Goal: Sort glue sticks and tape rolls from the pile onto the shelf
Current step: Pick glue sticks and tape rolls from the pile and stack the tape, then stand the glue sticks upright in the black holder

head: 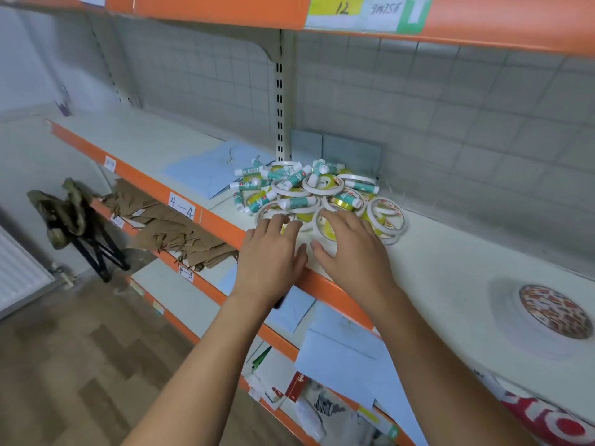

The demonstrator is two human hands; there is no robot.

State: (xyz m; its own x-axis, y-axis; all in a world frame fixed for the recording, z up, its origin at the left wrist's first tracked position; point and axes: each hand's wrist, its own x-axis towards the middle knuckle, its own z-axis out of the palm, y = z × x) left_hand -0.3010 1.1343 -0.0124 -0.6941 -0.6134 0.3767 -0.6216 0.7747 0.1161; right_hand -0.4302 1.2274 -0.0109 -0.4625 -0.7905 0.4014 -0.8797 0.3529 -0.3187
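The pile [306,191] of glue sticks [297,202] and tape rolls [384,216] sits heaped on the shelf [450,259], near the back wall [450,123], with sticks lying loose across the rolls. The likeliest slip, I judge: dragging a near roll out from under would tip the round sticks, which could run toward 6 o'clock, over the orange front lip [222,225], and fall off. Grabbing with both hands at once raises that chance. A lone tape roll [553,312] lies well apart, at 4 o'clock from the pile. The left hand [273,249] and right hand [351,246] reach side by side toward 12 o'clock, palms down, fingers spread and nearly straight, gripping nothing, fingertips over the pile's nearest rolls; contact is unclear
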